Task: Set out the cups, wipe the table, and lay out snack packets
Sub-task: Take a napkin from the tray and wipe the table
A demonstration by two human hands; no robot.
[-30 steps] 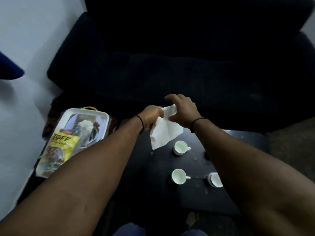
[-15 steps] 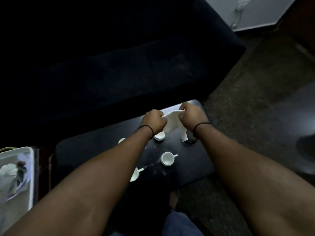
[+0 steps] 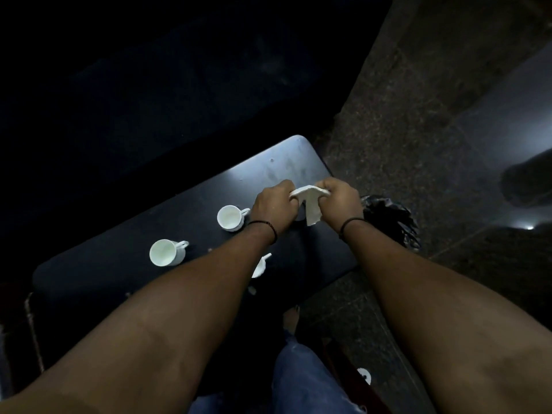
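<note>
A white paper napkin (image 3: 310, 204) is stretched between both hands above the right end of the black table (image 3: 283, 162). My left hand (image 3: 274, 204) grips its left edge and my right hand (image 3: 340, 201) grips its right edge, with a folded part hanging down between them. On the table stand white cups: one (image 3: 230, 218) just left of my left hand, one (image 3: 165, 252) further left, and one (image 3: 260, 267) partly hidden by my left forearm.
A dark sofa (image 3: 179, 85) runs along the table's far side. A crumpled black bag (image 3: 391, 216) lies on the stone floor (image 3: 418, 130) by the table's right edge. My jeans-clad leg (image 3: 304, 377) is below.
The view has swung right, so the tray and snack packet at the left have left the frame. The napkin, hanging open a second ago, is now folded small between both hands.
</note>
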